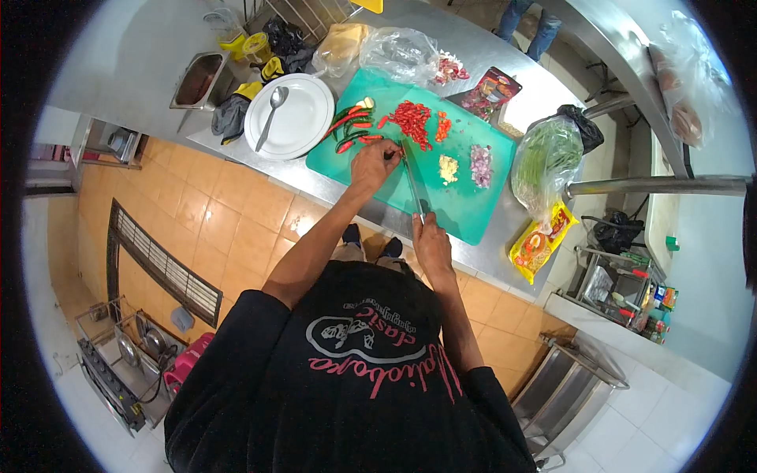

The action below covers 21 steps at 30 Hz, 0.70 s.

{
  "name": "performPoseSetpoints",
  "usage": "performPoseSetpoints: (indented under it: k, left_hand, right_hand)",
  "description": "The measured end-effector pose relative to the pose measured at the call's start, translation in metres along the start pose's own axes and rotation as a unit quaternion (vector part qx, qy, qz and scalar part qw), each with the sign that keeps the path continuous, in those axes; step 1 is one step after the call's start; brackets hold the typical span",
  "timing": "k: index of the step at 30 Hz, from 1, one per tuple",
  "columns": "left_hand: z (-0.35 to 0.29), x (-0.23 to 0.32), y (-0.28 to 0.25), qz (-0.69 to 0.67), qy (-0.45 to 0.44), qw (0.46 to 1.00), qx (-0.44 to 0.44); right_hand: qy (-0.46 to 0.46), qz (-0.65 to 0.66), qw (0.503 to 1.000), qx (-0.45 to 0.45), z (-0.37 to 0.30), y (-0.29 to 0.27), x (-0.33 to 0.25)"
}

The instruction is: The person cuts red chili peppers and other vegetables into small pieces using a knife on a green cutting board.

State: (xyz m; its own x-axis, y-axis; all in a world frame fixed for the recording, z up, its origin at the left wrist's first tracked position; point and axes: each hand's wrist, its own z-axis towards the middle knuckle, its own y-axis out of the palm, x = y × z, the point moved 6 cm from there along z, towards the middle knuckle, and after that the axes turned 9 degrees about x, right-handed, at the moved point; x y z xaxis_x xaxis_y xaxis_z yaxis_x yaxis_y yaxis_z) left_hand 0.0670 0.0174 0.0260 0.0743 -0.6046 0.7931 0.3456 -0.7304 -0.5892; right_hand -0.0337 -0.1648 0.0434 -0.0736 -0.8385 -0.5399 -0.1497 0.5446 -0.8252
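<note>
My right hand (432, 243) grips the handle of a kitchen knife (412, 180), its blade pointing away across a green cutting board (371, 213). Beside the blade tip, my left hand (374, 164) is closed on a chili pepper, mostly hidden by the fingers. Whole red and green chilies (355, 124) lie just beyond it, near some peeled garlic cloves (365, 102). Chopped red chilies (412, 122) are heaped beyond the knife, with a few orange-red pieces (444, 126) alongside. Minced garlic (448, 169) and diced purple shallots (481, 165) sit in piles on the right.
A white plate (303, 130) with a spoon (274, 112) stands left of the board. Plastic bags (400, 55) lie behind it. At right are bagged green vegetables (544, 158), a yellow noodle packet (544, 243) and a metal shelf post (654, 186).
</note>
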Motion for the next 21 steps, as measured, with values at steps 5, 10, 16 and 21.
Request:
performPoseSetpoints:
  k: [5, 10, 16, 21]
  left_hand:
    - [0.000, -0.003, 0.004, 0.001, -0.007, 1.000, -0.001]
    - [-0.001, -0.005, 0.006, -0.025, -0.028, 0.999, 0.009]
    - [-0.001, -0.001, 0.006, -0.005, -0.024, 1.000, 0.004]
    - [-0.002, -0.003, 0.007, -0.009, -0.060, 0.998, 0.006]
  right_hand:
    - [0.000, -0.062, 0.998, -0.009, 0.001, -0.001, -0.006]
    - [0.001, -0.037, 0.999, -0.016, 0.005, -0.004, -0.013]
    - [0.001, -0.026, 1.000, -0.016, 0.017, 0.000, -0.017]
    - [0.009, -0.016, 1.000, -0.004, 0.037, 0.008, -0.024]
